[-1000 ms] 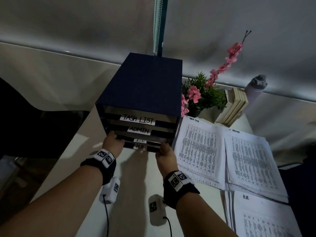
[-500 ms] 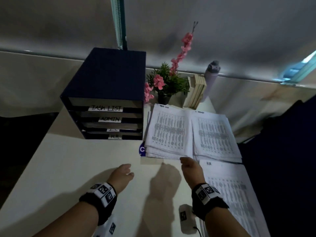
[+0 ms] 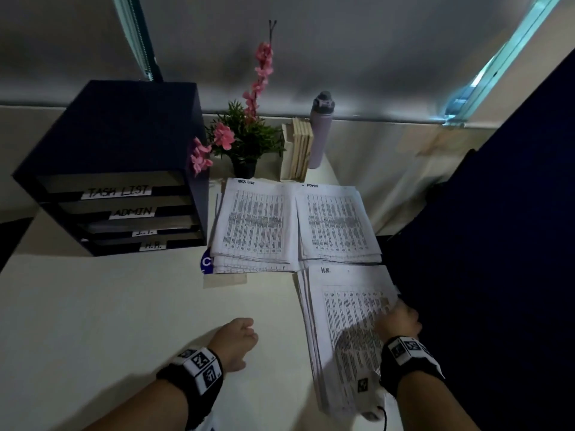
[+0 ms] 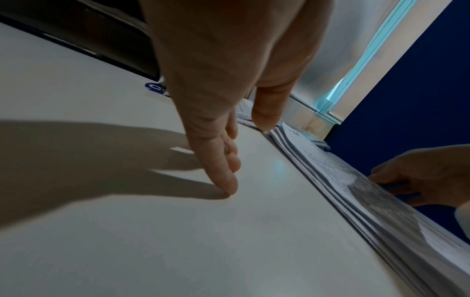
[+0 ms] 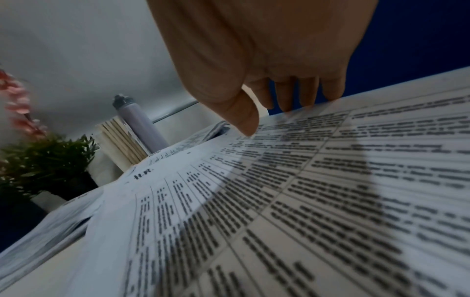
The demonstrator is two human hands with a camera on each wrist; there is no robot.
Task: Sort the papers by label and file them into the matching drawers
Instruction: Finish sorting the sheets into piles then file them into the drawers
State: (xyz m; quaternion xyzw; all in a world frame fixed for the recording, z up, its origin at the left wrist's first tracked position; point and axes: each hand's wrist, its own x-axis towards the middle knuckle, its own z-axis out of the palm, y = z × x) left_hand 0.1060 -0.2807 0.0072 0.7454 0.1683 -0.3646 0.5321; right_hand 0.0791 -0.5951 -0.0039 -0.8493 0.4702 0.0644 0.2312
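Note:
A dark blue drawer unit (image 3: pixel 118 144) stands at the table's back left, its drawers labelled TASK LIST, ADMIN, I.T. and H.R. from top to bottom. Beside it lie a TASK LIST paper stack (image 3: pixel 255 222) and an ADMIN stack (image 3: pixel 339 222). The H.R. stack (image 3: pixel 345 306) lies nearer, at the right edge. My right hand (image 3: pixel 398 318) (image 5: pixel 274 112) holds that stack's right edge, thumb on top and fingers hooked over the edge. My left hand (image 3: pixel 236 337) (image 4: pixel 236 158) is empty, its straight fingers touching the bare table (image 3: pixel 124 321) left of the stack.
A potted plant with pink flowers (image 3: pixel 245 141), a few upright books (image 3: pixel 300 147) and a purple bottle (image 3: pixel 322 129) stand at the back. A dark blue partition (image 3: pixel 482 244) borders the table's right edge. A blue card (image 3: pixel 207 264) pokes out beneath the TASK LIST stack.
Both hands left the drawer unit's lower drawers and drew back. My right hand went to the H.R. stack's right edge; my left hand came down onto the table. The view swung right.

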